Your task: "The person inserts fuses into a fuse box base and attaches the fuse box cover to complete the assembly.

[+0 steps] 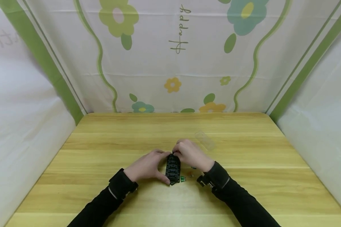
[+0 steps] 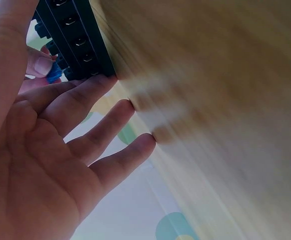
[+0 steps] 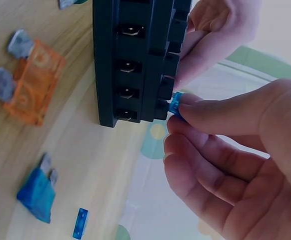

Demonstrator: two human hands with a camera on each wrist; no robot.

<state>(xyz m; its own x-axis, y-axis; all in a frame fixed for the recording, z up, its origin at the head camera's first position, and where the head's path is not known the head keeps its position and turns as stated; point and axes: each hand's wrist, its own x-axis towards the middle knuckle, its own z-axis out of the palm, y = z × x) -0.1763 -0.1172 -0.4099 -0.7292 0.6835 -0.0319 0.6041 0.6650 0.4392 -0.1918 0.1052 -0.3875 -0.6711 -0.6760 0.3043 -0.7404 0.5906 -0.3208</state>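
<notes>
Blue fuse (image 3: 175, 105) between right fingers (image 3: 188, 131)

Small blue piece (image 3: 175, 104): mostly covered by the thumb and fingers of the right hand (image 1: 191, 154), so I can't get its full shape. Black block (image 3: 135, 55): runs off the top edge in both wrist views. Left hand (image 2: 40, 150): cropped in its own wrist view. In head view the green piece (image 1: 183, 179) is too small for me, orange piece (image 1: 190, 174) just a blur. Left curtain (image 1: 22, 104): runs out of frame.
</notes>
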